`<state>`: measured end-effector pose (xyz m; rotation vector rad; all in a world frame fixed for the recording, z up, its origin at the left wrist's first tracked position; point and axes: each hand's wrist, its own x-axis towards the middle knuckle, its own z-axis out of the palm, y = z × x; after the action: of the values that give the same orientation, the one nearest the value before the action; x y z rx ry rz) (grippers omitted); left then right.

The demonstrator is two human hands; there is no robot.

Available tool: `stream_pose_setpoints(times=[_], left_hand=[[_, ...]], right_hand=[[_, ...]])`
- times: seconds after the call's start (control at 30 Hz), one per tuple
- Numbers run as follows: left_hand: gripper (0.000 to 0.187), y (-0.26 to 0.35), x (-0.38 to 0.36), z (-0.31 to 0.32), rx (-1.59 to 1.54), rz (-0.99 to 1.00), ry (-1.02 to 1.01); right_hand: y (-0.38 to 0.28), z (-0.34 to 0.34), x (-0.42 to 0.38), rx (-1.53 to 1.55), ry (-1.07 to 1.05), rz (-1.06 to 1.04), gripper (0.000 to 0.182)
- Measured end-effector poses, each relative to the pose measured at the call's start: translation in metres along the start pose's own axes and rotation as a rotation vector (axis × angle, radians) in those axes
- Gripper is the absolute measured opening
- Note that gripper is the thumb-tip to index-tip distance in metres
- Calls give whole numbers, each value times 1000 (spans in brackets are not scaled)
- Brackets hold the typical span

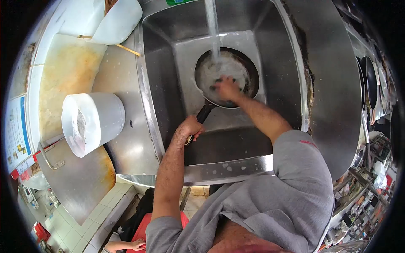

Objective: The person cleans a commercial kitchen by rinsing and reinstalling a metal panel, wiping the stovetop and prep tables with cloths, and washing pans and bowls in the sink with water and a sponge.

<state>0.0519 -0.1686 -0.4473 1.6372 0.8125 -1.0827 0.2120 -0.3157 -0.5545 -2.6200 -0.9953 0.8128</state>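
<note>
Stainless steel sink [284, 84], black frying pan [230, 67] on its floor, and from the head cam, our only view, we're looking down into both. The water stream [211, 25] lands in the far part of the pan, and the inside looks wet and cloudy.

Our left hand [192, 127] has its fingers wrapped tight round the pan's handle [205, 112], which points back toward us. Our right hand [228, 89] is down in the pan and blurry, with something dark [217, 83] at the fingertips. We honestly can't tell if those fingers are clamped on it or just pressed over it.

What could go wrong? We'd put wet skin at no. 1: if our left grip slips, a hard push from the right could spin the pan on the slick floor. Leaning on the near rim might tip it and spill the lot. Water hitting the curved wall could splash our sleeves too. Also, a wooden stick [128, 49] has its tip right by the sink's left rim, so a bump might knock it in.
</note>
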Motion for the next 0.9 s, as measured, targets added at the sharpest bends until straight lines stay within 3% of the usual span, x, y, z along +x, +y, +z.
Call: stream_pose_setpoints(times=[0.03, 0.1, 0.2, 0.27, 0.33, 0.47, 0.53, 0.67, 0.83, 0.9], left_hand=[[16, 0, -2, 2, -21, 10, 15], [16, 11, -13, -1, -47, 15, 12], [16, 7, -11, 0, -60, 8, -12], [16, 5, -6, -2, -46, 11, -14], [13, 3, -5, 0, -34, 58, -10], [13, 6, -6, 0, -4, 45, -11], [13, 12, -15, -1, -9, 3, 29], [12, 15, -15, -1, 39, 8, -17], [12, 13, -10, -2, 50, -29, -19], [12, 18, -17, -4, 25, 3, 6]], right_hand=[[13, -6, 13, -1, 9, 69, 32], [41, -12, 39, -110, 225, 190, 31], [38, -19, 47, -114, 71, 292, 32], [27, -6, 27, -124, 113, 299, 31], [17, 0, -1, -71, -56, 126, 30], [13, -14, -5, -27, -107, 78, 30], [24, -17, 26, -53, 100, 144, 32], [23, 0, 35, -67, 156, 201, 27], [-7, 14, 16, 10, 99, -90, 26], [-4, 8, 59, -180, 279, -347, 27]])
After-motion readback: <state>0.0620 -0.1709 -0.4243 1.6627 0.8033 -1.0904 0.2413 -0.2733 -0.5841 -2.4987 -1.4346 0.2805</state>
